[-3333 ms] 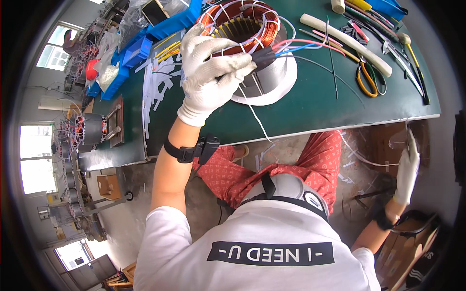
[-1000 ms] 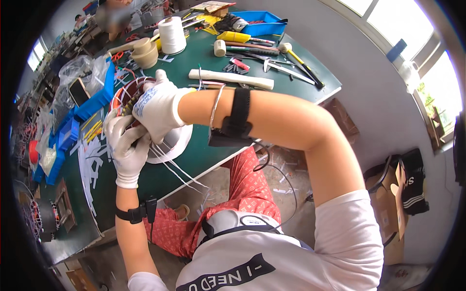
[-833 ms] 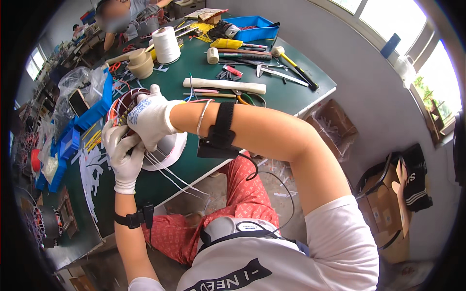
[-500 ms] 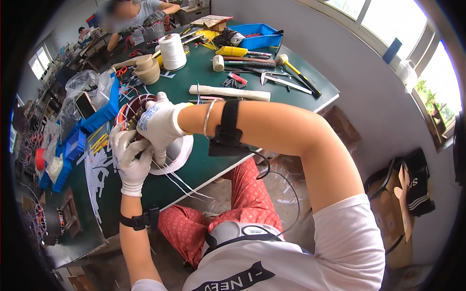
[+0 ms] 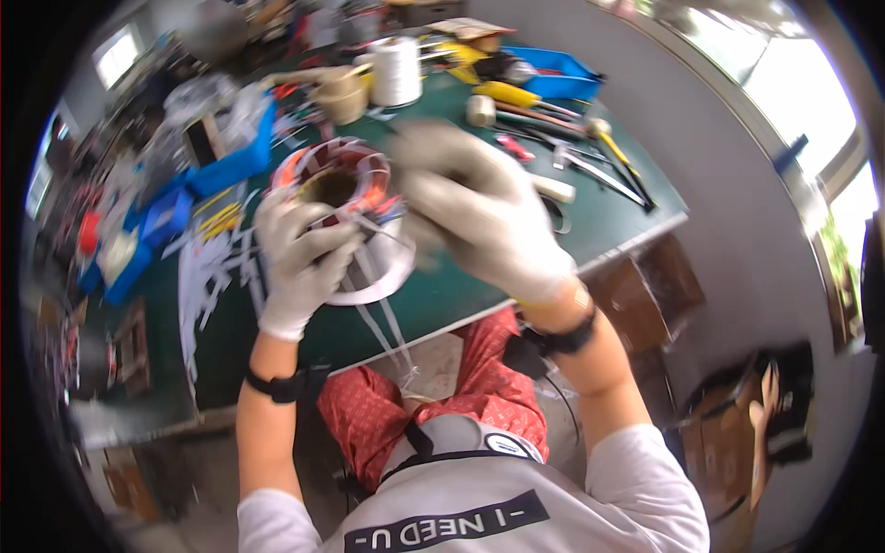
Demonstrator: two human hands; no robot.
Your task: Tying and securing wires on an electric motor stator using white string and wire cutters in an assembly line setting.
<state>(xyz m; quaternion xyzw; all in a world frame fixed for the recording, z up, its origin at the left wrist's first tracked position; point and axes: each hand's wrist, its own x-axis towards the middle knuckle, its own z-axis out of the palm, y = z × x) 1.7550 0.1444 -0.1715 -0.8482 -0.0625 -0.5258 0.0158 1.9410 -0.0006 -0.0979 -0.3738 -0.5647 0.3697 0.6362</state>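
A ring-shaped motor stator (image 5: pixel 376 173) with red and orange windings sits on the table, its hollow middle facing up and a pale rounded body (image 5: pixel 395 263) below it. My left hand (image 5: pixel 297 253), in a white glove, has its fingers bent against the stator's near left rim. White lacing cord (image 5: pixel 376 323) runs from the near side of the windings down past the table edge, its ends hanging. To the right of the stator, my gloved right hand (image 5: pixel 493 207) is raised and smeared by motion. Whether its fingers hold anything does not show.
Behind the stator stand a white thread spool (image 5: pixel 396 74) and a tan tape roll (image 5: pixel 339 100). Mallets, a caliper (image 5: pixel 599 175) and a blue tray (image 5: pixel 562 78) lie farther right. Blue bins (image 5: pixel 235 161) and white paper strips (image 5: pixel 205 286) occupy the left.
My right hand has left the windings and swung right and away, uncovering the stator's ring. My left hand remains at the near rim. The whole view has shifted and blurred.
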